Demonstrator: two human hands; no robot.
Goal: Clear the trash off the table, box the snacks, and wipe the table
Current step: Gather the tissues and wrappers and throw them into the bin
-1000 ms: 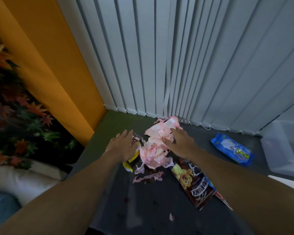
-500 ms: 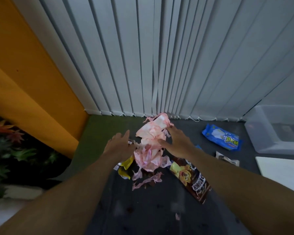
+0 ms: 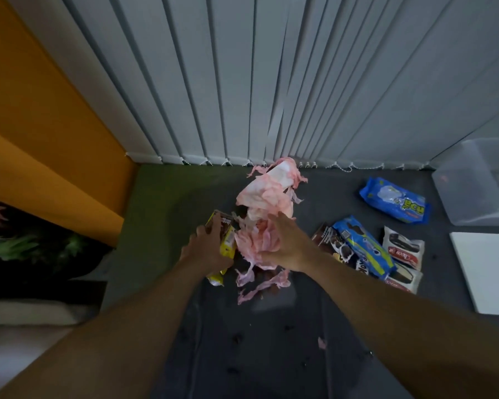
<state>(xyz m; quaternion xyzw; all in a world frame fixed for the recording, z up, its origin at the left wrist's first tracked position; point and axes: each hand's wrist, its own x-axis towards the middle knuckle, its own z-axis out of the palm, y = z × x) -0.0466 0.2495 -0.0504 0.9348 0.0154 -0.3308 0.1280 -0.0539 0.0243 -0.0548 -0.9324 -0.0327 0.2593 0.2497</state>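
Observation:
A heap of torn pink and white paper [image 3: 261, 203] lies on the dark table [image 3: 271, 355] near the blinds. My left hand [image 3: 206, 249] grips a crumpled yellow wrapper [image 3: 228, 240] at the heap's left side. My right hand [image 3: 285, 243] rests flat on the right side of the pink paper, fingers straight. Loose pink scraps [image 3: 264, 285] lie just in front of the heap. To the right lie snack packs: a blue cookie pack [image 3: 363, 249], a brown pack [image 3: 327, 236] under it, a white and red pack [image 3: 402, 250] and a blue bag [image 3: 395, 200].
A clear plastic box [image 3: 478, 185] stands at the far right by the blinds. A white flat sheet [image 3: 487, 272] lies in front of it. Dark crumbs and one pink scrap [image 3: 321, 342] dot the near table. An orange wall and plants are at left.
My left hand has closed on the yellow wrapper and lifted it against the heap. The view has swung right, showing more snack packs and the white sheet.

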